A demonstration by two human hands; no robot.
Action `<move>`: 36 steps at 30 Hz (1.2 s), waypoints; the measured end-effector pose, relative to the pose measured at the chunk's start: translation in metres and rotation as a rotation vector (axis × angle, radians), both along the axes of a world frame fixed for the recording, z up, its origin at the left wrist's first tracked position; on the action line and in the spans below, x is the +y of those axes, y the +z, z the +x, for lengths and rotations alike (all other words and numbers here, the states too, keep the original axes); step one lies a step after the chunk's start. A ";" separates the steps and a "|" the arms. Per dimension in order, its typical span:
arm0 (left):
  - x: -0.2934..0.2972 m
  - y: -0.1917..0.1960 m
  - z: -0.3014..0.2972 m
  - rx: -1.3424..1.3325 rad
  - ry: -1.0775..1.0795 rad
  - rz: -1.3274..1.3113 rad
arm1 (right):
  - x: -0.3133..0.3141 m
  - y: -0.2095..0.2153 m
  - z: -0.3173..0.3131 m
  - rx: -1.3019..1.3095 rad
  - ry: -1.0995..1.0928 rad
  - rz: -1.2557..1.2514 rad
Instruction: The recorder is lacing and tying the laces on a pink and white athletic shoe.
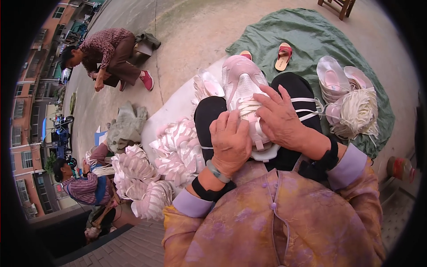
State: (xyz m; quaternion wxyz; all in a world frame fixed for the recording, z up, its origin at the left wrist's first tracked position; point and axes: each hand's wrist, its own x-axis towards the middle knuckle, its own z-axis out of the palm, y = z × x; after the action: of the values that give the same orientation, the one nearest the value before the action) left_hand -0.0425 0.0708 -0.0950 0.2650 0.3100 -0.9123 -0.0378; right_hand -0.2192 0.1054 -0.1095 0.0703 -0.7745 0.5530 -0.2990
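On my lap lies a pale pink and white sneaker [243,81], its toe pointing away from me and white laces [248,106] crossing its front. My left hand [231,139] has its fingers bent over the left edge of the lacing, closed on the sneaker. From the right, my right hand [283,119] curls over the opposite edge, thumb and fingers at the eyelets. The fingertips partly hide what each hand pinches. White lace strands [307,115] run across my right knee toward a bundle of white laces [359,111].
Heaps of pink-white sneaker uppers [180,149] lie left of me; more stacked shoe pieces [332,80] sit at right on a green tarp [307,31]. Red sandals [283,57] lie ahead. One person [111,55] crouches far left; another [86,184] sits nearer. A jar [400,169] stands right.
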 end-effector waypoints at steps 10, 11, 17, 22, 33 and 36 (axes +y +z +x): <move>0.003 -0.004 0.000 -0.114 0.101 0.034 | -0.004 -0.008 0.008 -0.052 -0.092 0.040; 0.002 -0.005 0.001 -0.116 0.105 0.030 | -0.004 -0.011 0.009 -0.054 -0.088 0.037; -0.005 -0.017 -0.003 0.158 0.072 0.157 | -0.002 -0.020 0.013 -0.234 -0.122 0.024; -0.006 -0.020 -0.004 0.220 0.075 0.185 | -0.001 -0.008 0.002 0.044 -0.060 -0.016; -0.004 -0.021 -0.008 0.200 0.084 0.198 | -0.005 -0.009 0.004 0.081 -0.094 -0.025; -0.005 -0.025 -0.007 0.207 0.088 0.220 | -0.003 -0.011 0.005 -0.057 -0.143 0.010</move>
State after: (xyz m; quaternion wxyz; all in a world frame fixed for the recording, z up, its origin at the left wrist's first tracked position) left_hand -0.0497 0.0657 -0.1201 0.3236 0.3711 -0.8560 -0.1575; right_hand -0.2138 0.1020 -0.1210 0.0684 -0.7237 0.6064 -0.3223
